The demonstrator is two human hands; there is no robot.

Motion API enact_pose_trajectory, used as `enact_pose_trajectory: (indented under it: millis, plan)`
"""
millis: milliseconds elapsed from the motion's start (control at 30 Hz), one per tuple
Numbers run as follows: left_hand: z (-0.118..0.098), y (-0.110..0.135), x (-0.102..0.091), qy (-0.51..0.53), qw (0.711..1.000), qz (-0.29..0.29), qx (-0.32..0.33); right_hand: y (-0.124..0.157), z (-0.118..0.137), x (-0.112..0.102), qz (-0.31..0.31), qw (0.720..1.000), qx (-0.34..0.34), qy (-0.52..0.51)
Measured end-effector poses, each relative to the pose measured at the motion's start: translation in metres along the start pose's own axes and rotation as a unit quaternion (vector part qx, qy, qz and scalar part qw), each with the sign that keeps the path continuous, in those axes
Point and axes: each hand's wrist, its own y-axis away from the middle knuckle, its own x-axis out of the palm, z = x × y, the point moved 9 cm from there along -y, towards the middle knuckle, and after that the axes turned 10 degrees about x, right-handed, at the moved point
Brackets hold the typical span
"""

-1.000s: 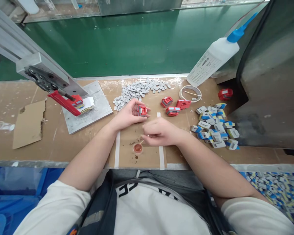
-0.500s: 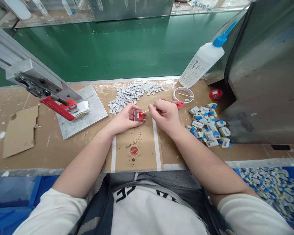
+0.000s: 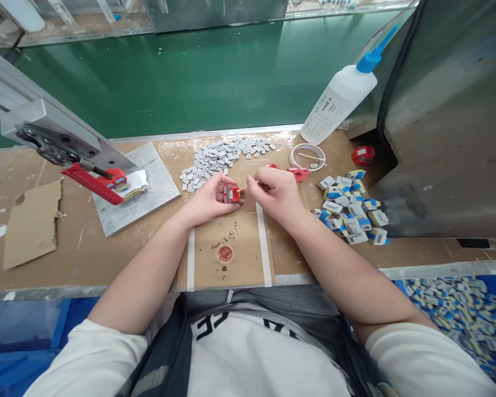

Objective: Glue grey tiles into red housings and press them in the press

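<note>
Pretty hemmed in around the hands. Grey chip pile (image 3: pixel 223 157) just behind, blue-and-white block heap (image 3: pixel 352 208) off to the right, press fixture with red handle (image 3: pixel 91 183) on its metal plate (image 3: pixel 149 190) to the left. Only real open patch: the taped cardboard mat (image 3: pixel 227 242) toward the near desk (image 3: pixel 86 248) edge, with a small cap of reddish liquid (image 3: pixel 225 253) sitting in it.

Left hand (image 3: pixel 209 199) wrapped around a small red housing (image 3: pixel 232 193), held just above the mat's far end, open face tipped up toward the camera. Right hand (image 3: pixel 275 193) pinching a thin stick (image 3: pixel 244 187), long axis running roughly left-right, tip touching the housing's right side, other end poking past the fingers.

More red housings (image 3: pixel 298 173) partly hidden behind the right hand, another one (image 3: pixel 362 155) by the dark metal box (image 3: pixel 450 121). Tape ring (image 3: pixel 308 157) and a leaning glue bottle (image 3: pixel 339 105) at the back, green conveyor belt (image 3: pixel 198 71) beyond. Torn cardboard scrap (image 3: pixel 33 223) far left.
</note>
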Motion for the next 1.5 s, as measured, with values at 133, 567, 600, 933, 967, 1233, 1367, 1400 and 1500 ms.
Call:
enact_pose_trajectory:
  millis: [133,567,600,933,967,1233,1367,1400,1500]
  plan:
    - [-0.003,-0.001,-0.001,-0.019,1.000,-0.008,0.007,0.001,0.003,0.005,0.035,0.999,-0.007,0.006]
    - [0.001,-0.003,-0.001,-0.004,1.000,-0.003,0.022,0.000,0.003,0.006,0.034,0.999,0.006,-0.025]
    - [0.002,-0.003,-0.001,0.004,1.000,0.000,0.019,0.000,0.003,0.002,0.016,0.999,0.008,-0.028]
    - [-0.015,-0.003,-0.024,-0.072,0.987,-0.104,0.098,0.067,0.063,0.058,0.422,0.881,-0.214,-0.013]
    - [-0.020,-0.001,-0.028,-0.107,0.979,-0.123,0.119,0.070,0.060,0.062,0.433,0.876,-0.211,0.008]
    - [-0.039,0.013,-0.013,-0.254,0.942,-0.112,0.187,0.016,0.024,0.022,0.144,0.979,-0.055,0.131]
    - [-0.047,0.016,0.000,-0.299,0.932,-0.058,0.197,0.015,0.023,0.027,0.144,0.957,-0.069,0.240]
    - [-0.049,0.017,0.001,-0.317,0.926,-0.048,0.201,0.015,0.024,0.028,0.147,0.954,-0.075,0.250]
    - [-0.054,0.017,0.003,-0.353,0.909,-0.029,0.220,0.014,0.027,0.024,0.138,0.954,-0.080,0.253]
